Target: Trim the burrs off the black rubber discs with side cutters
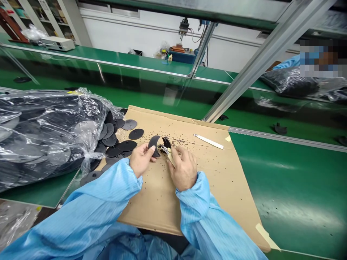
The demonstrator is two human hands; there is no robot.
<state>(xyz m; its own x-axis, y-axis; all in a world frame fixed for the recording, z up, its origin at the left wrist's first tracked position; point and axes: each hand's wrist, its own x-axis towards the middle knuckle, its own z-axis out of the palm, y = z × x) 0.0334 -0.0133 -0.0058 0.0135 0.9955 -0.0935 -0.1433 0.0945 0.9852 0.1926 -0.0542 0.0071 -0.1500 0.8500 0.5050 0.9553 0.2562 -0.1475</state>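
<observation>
- Over the middle of the cardboard sheet (pixel 154 195), in the head view, the left hand (pixel 141 159) has its thumb and fingers closed on a black curved piece (pixel 154 143).
- Just to its right, also over the sheet, the right hand (pixel 184 168) is wrapped around a hand tool (pixel 171 157) with pale handles; its metal head is beside the piece. Whether its tips touch the piece cannot be told.
- Beyond the tool head, over the sheet, is a second dark shape (pixel 166 142); whether it joins the held piece is unclear.
- Across the sheet, thickest towards its far half, lie many small black bits (pixel 179 141). They suggest that much handling is done, though no count of finished pieces can be made.
- Along the sheet's left side, some overlapping it, loose black discs (pixel 128 146) lie in a pile; none of them shows clearly as finished or unfinished.
- Left of the sheet, a clear plastic bag (pixel 43 122) holds many more discs. The piece in hand seems mid-work.
- Flat on the sheet's right part is a slim white tool (pixel 208 141), untouched.
- Well beyond the sheet's far right corner, a blue sleeve (pixel 287 62) of another person shows.
</observation>
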